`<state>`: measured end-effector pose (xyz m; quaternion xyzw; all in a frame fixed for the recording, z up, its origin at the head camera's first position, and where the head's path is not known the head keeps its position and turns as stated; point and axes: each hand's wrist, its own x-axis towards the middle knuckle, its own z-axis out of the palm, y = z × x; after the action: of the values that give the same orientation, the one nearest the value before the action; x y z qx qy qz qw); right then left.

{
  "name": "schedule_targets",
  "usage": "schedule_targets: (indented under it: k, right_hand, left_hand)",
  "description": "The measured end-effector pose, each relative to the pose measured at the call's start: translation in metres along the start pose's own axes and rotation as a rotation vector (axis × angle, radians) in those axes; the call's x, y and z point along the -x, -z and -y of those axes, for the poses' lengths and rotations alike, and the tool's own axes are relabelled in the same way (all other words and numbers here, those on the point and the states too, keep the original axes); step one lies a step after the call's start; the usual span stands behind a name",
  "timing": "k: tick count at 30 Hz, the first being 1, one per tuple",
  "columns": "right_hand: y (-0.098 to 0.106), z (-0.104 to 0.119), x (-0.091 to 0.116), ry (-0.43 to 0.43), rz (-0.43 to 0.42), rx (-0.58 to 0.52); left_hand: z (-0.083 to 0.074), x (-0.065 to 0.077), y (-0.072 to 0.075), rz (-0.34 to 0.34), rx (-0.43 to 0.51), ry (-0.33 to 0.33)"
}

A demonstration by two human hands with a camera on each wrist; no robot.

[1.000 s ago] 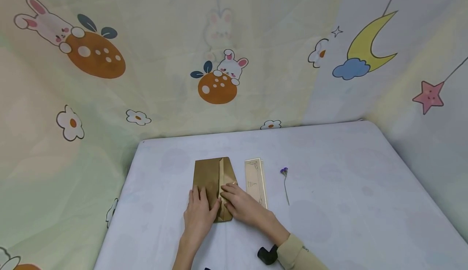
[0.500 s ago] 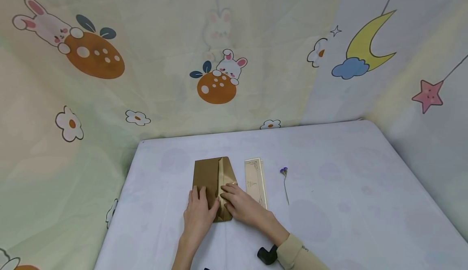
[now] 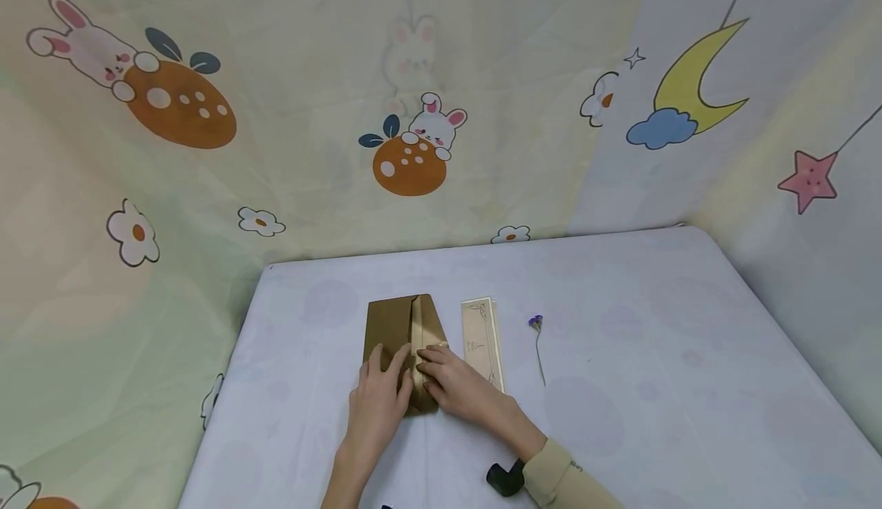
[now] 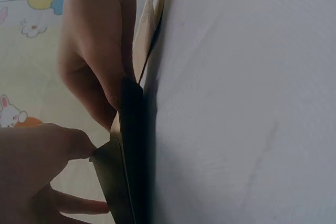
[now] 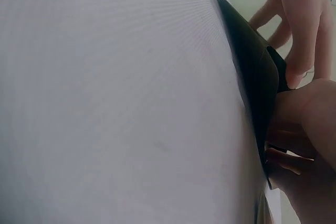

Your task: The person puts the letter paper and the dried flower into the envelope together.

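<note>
A brown envelope (image 3: pixel 389 321) lies below the head view's centre. The left hand (image 3: pixel 375 402) touches it, fingers loosely spread; the right hand (image 3: pixel 460 386) rests bent fingers at its flap (image 3: pixel 430 321), whether pinching cannot be told. A card (image 3: pixel 478 340) lies just right.

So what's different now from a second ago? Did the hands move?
Yes, a bit! The left hand spread its fingers: one slid right across the brown envelope, toward the folded strip. Nothing was visibly picked up or let go. The right hand stayed on the envelope, and the printed card and purple flower stayed where they were.
</note>
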<state>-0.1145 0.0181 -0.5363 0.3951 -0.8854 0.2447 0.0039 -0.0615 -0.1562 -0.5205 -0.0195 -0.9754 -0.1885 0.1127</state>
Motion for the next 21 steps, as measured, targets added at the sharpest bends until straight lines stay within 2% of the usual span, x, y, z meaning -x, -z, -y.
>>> schedule_targets:
  k: [4, 8, 15, 21]
  right_hand:
    - [0.0005, -0.0001, -0.0002, 0.004, 0.009, -0.005]
    - [0.0006, -0.0003, 0.0000, 0.008, 0.002, -0.002]
    - [0.0011, -0.0011, 0.0003, 0.004, 0.010, -0.003]
    - [0.0012, -0.0008, 0.0005, -0.010, 0.015, -0.015]
  left_hand:
    - [-0.0005, -0.0004, 0.0012, 0.010, -0.033, -0.065]
    - [-0.0017, 0.0004, 0.0028, 0.033, -0.039, -0.062]
    - [-0.0023, 0.0009, 0.0040, 0.026, -0.018, -0.056]
    - [0.0013, 0.0011, 0.0043, 0.059, -0.014, -0.055]
